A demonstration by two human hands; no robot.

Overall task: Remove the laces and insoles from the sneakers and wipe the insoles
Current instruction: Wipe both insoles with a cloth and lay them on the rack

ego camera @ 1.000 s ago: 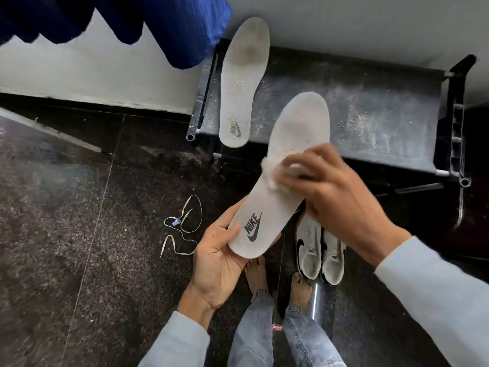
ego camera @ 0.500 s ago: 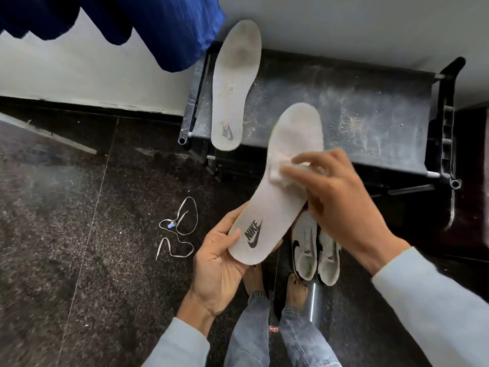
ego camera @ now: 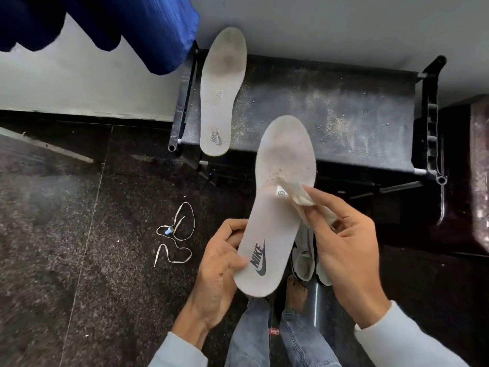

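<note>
In front of the dusty black worktop (ego camera: 344,115), a worn white foam insole with a dark logo at its heel (ego camera: 277,207) is held in the air, its toe end over the worktop's front edge. The left hand (ego camera: 219,263) has its grip clenched on the heel end, thumb on the top face beside the logo. The right hand (ego camera: 346,247) pinches a crumpled white wipe (ego camera: 299,193) in its grip, and the wipe touches the insole's middle beside a small printed label. A second worn white insole (ego camera: 222,91) lies flat on the worktop's left end. On the dark speckled floor (ego camera: 66,234), in front of the worktop and to the left, lies a loose white lace (ego camera: 174,234). A pair of white sneakers with black trim (ego camera: 304,258) stands in front of the worktop, beneath the held insole.
</note>
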